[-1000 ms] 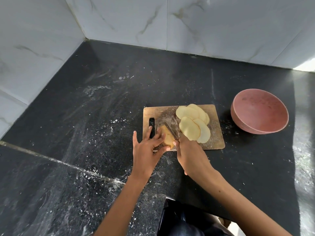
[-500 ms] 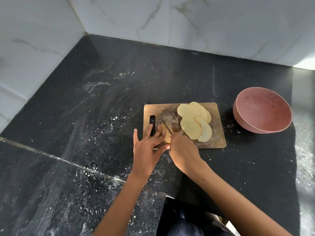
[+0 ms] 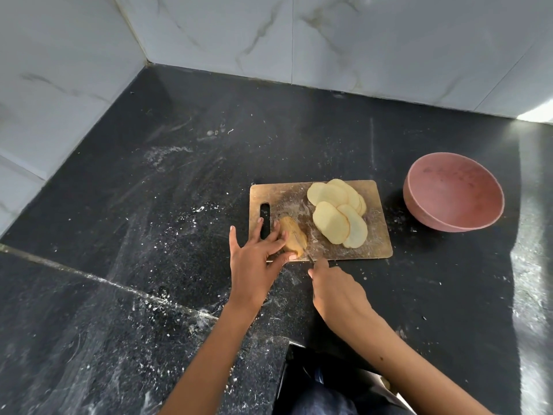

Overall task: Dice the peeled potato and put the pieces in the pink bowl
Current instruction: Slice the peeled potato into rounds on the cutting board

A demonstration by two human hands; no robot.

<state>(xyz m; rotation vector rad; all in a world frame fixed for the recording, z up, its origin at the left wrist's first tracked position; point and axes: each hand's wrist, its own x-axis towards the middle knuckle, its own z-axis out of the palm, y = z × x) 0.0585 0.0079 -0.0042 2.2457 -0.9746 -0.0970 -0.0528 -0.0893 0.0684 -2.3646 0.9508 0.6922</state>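
Observation:
A remaining chunk of peeled potato (image 3: 294, 239) lies at the near left of the wooden cutting board (image 3: 375, 247). My left hand (image 3: 257, 259) holds the chunk down, fingers and thumb around its left side. My right hand (image 3: 335, 292) grips a knife (image 3: 309, 256) just off the board's front edge; only a short bit of blade shows by the chunk's near end. Several flat potato slices (image 3: 338, 215) overlap on the board's right half. The pink bowl (image 3: 453, 194) stands to the right of the board, with nothing in it.
The black stone counter (image 3: 179, 205) is dusted with white specks and has a seam running across its near left. White marble tile walls (image 3: 329, 40) close the corner at the back and left. My dark clothing shows at the bottom edge.
My right hand has drawn the knife back toward me, from over the board to just off its front edge. The potato chunk is more exposed. My left hand stays on it.

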